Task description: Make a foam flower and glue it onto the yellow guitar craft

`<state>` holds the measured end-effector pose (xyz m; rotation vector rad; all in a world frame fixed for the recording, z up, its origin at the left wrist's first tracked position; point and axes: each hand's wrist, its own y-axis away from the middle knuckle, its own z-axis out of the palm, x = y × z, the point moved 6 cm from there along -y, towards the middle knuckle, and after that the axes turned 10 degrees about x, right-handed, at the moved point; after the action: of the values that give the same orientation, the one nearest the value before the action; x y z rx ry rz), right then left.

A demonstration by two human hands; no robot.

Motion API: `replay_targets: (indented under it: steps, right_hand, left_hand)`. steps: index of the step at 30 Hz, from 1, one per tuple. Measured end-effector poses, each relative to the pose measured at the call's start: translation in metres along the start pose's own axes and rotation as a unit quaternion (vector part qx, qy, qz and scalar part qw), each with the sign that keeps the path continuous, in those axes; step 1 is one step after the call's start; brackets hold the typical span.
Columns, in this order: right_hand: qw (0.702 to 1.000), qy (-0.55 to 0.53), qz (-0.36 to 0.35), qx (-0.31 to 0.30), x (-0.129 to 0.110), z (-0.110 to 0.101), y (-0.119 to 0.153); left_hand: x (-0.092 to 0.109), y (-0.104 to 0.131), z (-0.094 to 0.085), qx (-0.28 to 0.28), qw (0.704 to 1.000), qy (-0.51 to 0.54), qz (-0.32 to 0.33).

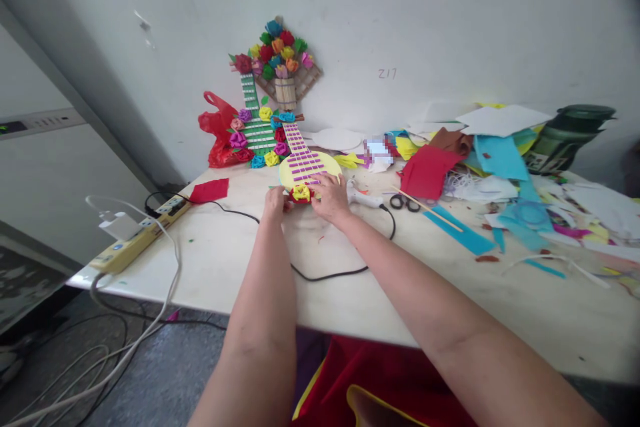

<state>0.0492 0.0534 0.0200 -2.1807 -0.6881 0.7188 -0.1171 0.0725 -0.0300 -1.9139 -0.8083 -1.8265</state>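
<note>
A yellow board shaped like a stringed instrument (327,161), its neck and body crossed by purple and white strips, stands slanted on the table. At its lower edge sit red and yellow crepe-paper flowers (301,193), between my two hands. My left hand (275,203) closes on the left end of the flowers, its fingertips partly hidden. My right hand (331,198) grips the right end, some fingers lying over the board's face. Beside my right hand lies a white glue gun (364,197) with a black cord.
Behind stand a green flowered craft (263,137), a flower-basket decoration (285,93) and a red plastic bag (223,133). Scissors (405,203), a wooden stick (435,213), paper scraps (433,170) and a dark green bottle (563,137) are at right. A power strip (123,250) lies left.
</note>
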Motion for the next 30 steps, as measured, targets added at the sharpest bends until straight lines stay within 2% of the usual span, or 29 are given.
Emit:
replay_targets:
  steps: [3,5,19,30]
  right_hand:
    - [1.0,0.002,0.002,0.022,0.001,-0.002,0.001]
    - [1.0,0.002,-0.01,0.026,-0.001,-0.002,0.002]
    - [0.997,0.016,-0.07,-0.001,-0.016,0.002,0.007]
    - [0.996,0.033,-0.079,-0.038,-0.023,0.005,0.007]
  left_hand:
    - [-0.003,0.003,-0.01,0.039,0.995,-0.02,-0.09]
    - [-0.001,0.007,-0.014,0.049,0.993,-0.03,-0.107]
    - [0.014,0.032,-0.017,-0.033,0.991,-0.094,-0.093]
    - [0.016,0.036,-0.016,-0.041,0.995,-0.059,-0.068]
